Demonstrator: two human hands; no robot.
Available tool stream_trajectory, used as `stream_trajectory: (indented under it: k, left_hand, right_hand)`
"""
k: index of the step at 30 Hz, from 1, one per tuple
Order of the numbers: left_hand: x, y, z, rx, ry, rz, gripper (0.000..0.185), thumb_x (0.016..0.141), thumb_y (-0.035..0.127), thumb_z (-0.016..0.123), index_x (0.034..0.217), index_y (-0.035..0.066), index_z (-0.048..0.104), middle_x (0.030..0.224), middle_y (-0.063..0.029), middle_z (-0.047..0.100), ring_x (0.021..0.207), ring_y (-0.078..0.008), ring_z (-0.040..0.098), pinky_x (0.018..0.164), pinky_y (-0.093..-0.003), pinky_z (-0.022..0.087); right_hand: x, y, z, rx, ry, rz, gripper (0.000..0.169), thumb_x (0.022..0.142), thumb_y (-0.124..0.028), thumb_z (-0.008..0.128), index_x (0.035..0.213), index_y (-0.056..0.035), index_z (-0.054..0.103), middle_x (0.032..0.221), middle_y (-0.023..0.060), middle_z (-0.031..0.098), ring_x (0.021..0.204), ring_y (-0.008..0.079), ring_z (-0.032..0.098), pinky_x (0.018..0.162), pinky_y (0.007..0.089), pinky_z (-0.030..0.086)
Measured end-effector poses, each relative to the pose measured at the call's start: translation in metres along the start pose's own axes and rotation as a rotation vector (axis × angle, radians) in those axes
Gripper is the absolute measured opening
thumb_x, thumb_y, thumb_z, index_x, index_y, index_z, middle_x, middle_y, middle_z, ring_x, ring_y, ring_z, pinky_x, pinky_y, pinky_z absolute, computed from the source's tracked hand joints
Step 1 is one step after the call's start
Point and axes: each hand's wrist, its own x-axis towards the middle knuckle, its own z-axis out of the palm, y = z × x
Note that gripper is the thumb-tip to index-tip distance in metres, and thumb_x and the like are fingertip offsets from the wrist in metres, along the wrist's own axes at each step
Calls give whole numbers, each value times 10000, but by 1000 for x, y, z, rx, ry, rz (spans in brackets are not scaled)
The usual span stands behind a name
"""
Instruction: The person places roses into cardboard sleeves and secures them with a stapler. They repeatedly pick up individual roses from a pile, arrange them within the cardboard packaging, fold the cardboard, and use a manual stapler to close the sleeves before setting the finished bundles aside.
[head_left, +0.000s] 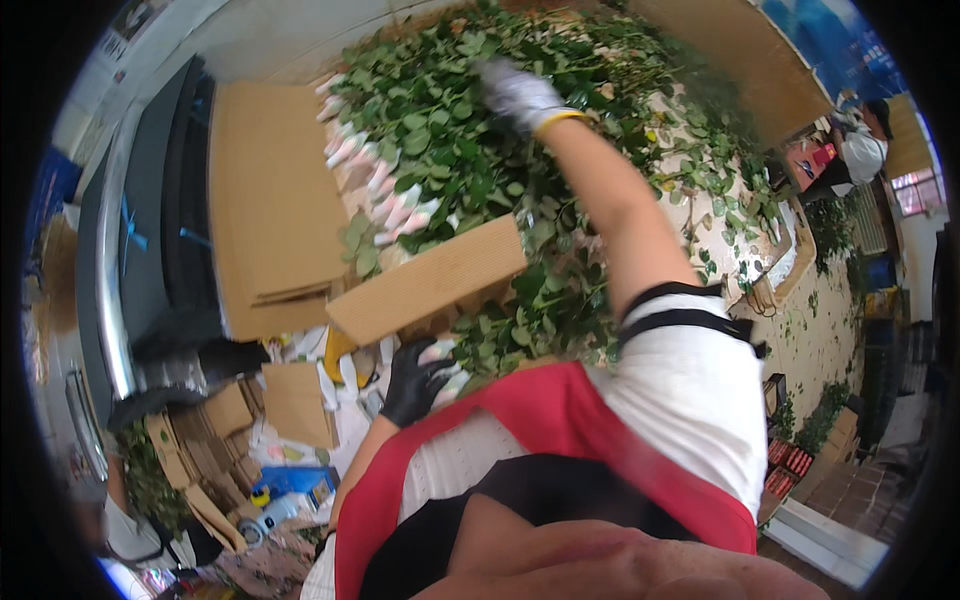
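My right hand (517, 94), in a whitish work glove with a yellow cuff, reaches out over the heap of leafy green stems (450, 120). Its fingers are blurred, so what they hold cannot be told. Near my body, my left hand (414, 382) in a black glove rests at wrapped flower heads (455, 375) at the near edge of the foliage; its grip is unclear. A strip of corrugated cardboard (435, 277) lies between my hands, across the stems. More flower heads in pale sleeves (382, 184) line the left side of the heap.
Flat cardboard sheets (277, 195) lie at the left, beside a dark panelled rack (161, 225). Cardboard pieces (300, 405), a blue box (300, 480) and a tape dispenser (274, 517) are at lower left. A co-worker (862, 150) is at far right, another person (131, 525) at lower left.
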Motion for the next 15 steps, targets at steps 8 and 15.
stream_trajectory:
  k: [8,15]
  left_hand:
    - [-3,-1,2,-8,-9,-50,321,816,220,706,1136,207,732,1347,-194,536,1198,-380,504,1023,-482,390]
    - [2,6,-16,60,-35,7,333,818,204,696,1149,187,730,1359,-156,551,1171,-347,529,984,-460,409]
  right_hand:
    - [-26,-72,-33,-216,120,-39,300,835,-117,594,1133,-144,611,1023,164,661,904,352,686,695,460,559]
    - [-148,-94,-62,-306,107,-132,303,803,-122,625,1104,-149,614,919,93,650,736,269,697,548,407,548]
